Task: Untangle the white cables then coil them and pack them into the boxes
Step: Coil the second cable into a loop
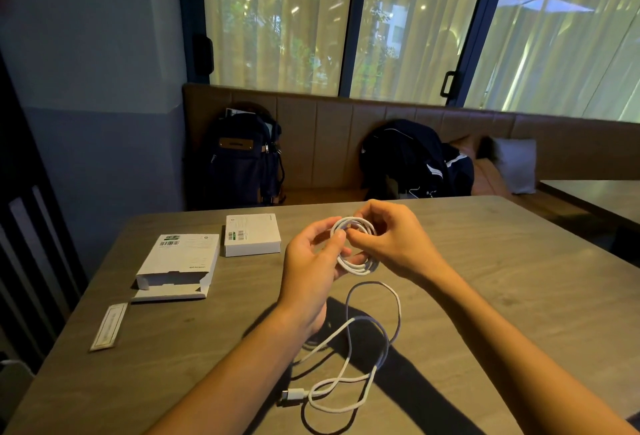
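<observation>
at the far left of the table (pixel 104 382) a narrow paper slip (pixel 109 326) lies near the left edge, and just past it sits the open box (pixel 178 265), its flap end gaping toward you. beyond that, a little right, the closed box (pixel 251 234) rests flat. both stand well apart from your hands, so you have a clear lane to carry a coil over to them.

your left hand (pixel 311 266) grasps the coiled cable (pixel 355 247) above the table, thumb and fingertips pinching the bundle at its left side. keep that pinch firm across all the loops so none slips out while you work. your right hand (pixel 388 244) is closed on the right side of the same coil, its fingers curled over the top. i judge you are finishing the winding: lay each turn alongside the last, and keep the ring small enough for the box mouth.

below the coil a loose cable (pixel 363 362) sprawls on the table in slack loops, its plug (pixel 292 393) lying near your left forearm. whether it joins the coil in your hands or is a second cable, i cannot tell. mind your forearms do not drag it toward the near edge.

to the right the table is bare and wide, good room to set things down. a second table (pixel 595 195) stands off at the far right.
</observation>
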The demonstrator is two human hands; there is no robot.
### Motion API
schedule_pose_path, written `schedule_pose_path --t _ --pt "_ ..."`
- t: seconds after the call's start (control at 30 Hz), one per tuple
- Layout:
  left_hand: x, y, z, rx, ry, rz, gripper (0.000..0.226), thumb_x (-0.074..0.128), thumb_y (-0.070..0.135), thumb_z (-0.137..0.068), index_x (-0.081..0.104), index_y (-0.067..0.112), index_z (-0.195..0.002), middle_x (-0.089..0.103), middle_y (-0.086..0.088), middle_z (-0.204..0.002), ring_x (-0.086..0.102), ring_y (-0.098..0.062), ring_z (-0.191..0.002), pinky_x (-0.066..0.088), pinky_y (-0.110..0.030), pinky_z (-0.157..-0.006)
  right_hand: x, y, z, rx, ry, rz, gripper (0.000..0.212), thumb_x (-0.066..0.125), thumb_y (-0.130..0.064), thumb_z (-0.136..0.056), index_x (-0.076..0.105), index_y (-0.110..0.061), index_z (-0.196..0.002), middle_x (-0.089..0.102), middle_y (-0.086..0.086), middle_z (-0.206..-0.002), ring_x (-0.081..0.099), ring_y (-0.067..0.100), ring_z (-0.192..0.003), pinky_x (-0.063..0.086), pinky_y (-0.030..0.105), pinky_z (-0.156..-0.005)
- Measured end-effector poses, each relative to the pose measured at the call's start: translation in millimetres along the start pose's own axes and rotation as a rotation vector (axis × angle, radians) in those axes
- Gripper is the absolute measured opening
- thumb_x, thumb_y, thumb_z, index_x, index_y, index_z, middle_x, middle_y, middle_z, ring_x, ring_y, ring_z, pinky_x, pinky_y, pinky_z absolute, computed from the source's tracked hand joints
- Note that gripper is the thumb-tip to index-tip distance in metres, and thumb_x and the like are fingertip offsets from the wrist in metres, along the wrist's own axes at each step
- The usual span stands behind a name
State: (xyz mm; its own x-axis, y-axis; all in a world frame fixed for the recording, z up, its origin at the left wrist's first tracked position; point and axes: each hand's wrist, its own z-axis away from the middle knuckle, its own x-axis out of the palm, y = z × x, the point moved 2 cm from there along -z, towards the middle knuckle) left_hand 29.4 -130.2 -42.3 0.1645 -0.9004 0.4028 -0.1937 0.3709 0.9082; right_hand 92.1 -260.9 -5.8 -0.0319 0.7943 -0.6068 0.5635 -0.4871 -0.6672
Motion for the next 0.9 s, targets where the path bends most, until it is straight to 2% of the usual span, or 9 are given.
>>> schedule_pose_path --t 0.1,0.2,0.33,0.43,0.5,0.57,0.67,0.77,0.9 --pt "1.6 1.5 1.4 0.018 0.004 -0.034 0.023 0.059 0.012 -0.1 0.069 0.021 -0.119 0.071 -0.006 -0.116 0.074 -0.014 -0.082 0.063 -0.038 -0.08 -3.5 -2.4 -0.4 -0.025 -0.002 -0.016 0.015 0.077 -0.02 -0.087 0.067 -0.012 -0.096 0.073 0.002 -0.083 0.074 0.017 -0.072 0.065 0.04 -0.066" --pt "-0.3 6.0 0.7 -0.024 -0.03 -0.021 0.023 0.058 0.013 -0.1 0.072 0.023 -0.116 0.073 -0.008 -0.11 0.071 -0.017 -0.086 0.061 -0.047 -0.088 -4.9 -3.3 3.6 -0.038 -0.011 -0.116 0.022 0.077 -0.02 -0.085 0.066 -0.009 -0.099 0.074 0.003 -0.085 0.075 0.018 -0.072 0.065 0.035 -0.064" --pt "-0.9 10.1 -0.5 -0.081 -0.121 0.019 0.025 0.057 0.011 -0.1 0.073 0.021 -0.117 0.076 -0.009 -0.108 0.071 -0.021 -0.093 0.061 -0.04 -0.087 -5.0 -0.4 11.0 -0.044 0.013 -0.291 0.031 0.079 -0.025 -0.078 0.064 -0.007 -0.098 0.074 0.006 -0.086 0.076 0.022 -0.073 0.064 0.032 -0.062" --pt "0.9 13.0 0.6 -0.089 -0.208 0.075 0.029 0.063 0.014 -0.094 0.07 0.018 -0.122 0.076 -0.008 -0.112 0.074 -0.022 -0.1 0.06 -0.031 -0.083 -3.8 5.3 15.8 -0.034 0.091 -0.409 0.032 0.081 -0.027 -0.077 0.066 -0.009 -0.098 0.073 0.008 -0.089 0.074 0.022 -0.078 0.062 0.032 -0.068" --pt "1.7 12.9 1.3 -0.094 -0.255 0.1 0.034 0.064 0.017 -0.09 0.069 0.017 -0.124 0.076 -0.008 -0.114 0.073 -0.023 -0.103 0.06 -0.031 -0.085 -1.6 7.1 19.1 -0.025 0.132 -0.548 0.038 0.085 -0.026 -0.078 0.06 -0.008 -0.1 0.073 0.013 -0.091 0.072 0.024 -0.078 0.061 0.033 -0.068" --pt "2.6 11.6 1.8 -0.092 -0.281 0.097 0.031 0.06 0.016 -0.094 0.069 0.017 -0.124 0.076 -0.008 -0.115 0.072 -0.023 -0.103 0.059 -0.033 -0.088 -0.9 5.0 22.1 -0.017 0.174 -0.689 0.044 0.084 -0.025 -0.077 0.051 -0.008 -0.1 0.071 0.015 -0.086 0.071 0.022 -0.073 0.06 0.03 -0.061" --pt "2.2 10.2 1.1 -0.062 -0.303 0.043 0.029 0.057 0.016 -0.098 0.07 0.021 -0.123 0.077 -0.004 -0.109 0.073 -0.016 -0.092 0.058 -0.035 -0.091 -1.7 1.7 22.0 -0.043 0.253 -0.633 0.042 0.078 -0.028 -0.077 0.049 -0.008 -0.098 0.066 0.023 -0.086 0.071 0.026 -0.074 0.059 0.034 -0.061" --pt "-0.7 10.7 -1.7 -0.021 -0.324 -0.069 0.03 0.055 0.015 -0.101 0.067 0.021 -0.127 0.077 -0.003 -0.097 0.072 -0.015 -0.088 0.059 -0.035 -0.09 2.4 6.1 21.5 -0.031 0.262 -0.578 0.039 0.076 -0.033 -0.08 0.052 -0.007 -0.098 0.067 0.024 -0.09 0.072 0.035 -0.079 0.059 0.041 -0.065" --pt "-9.3 11.6 -7.1 -0.031 -0.264 -0.173 0.027 0.056 0.013 -0.101 0.067 0.02 -0.125 0.077 0.0 -0.089 0.073 -0.015 -0.084 0.06 -0.032 -0.082 12.1 10.3 24.7 0.025 0.144 -0.543 0.029 0.065 -0.032 -0.089 0.059 -0.008 -0.104 0.075 0.003 -0.091 0.074 0.02 -0.08 0.06 0.031 -0.064"
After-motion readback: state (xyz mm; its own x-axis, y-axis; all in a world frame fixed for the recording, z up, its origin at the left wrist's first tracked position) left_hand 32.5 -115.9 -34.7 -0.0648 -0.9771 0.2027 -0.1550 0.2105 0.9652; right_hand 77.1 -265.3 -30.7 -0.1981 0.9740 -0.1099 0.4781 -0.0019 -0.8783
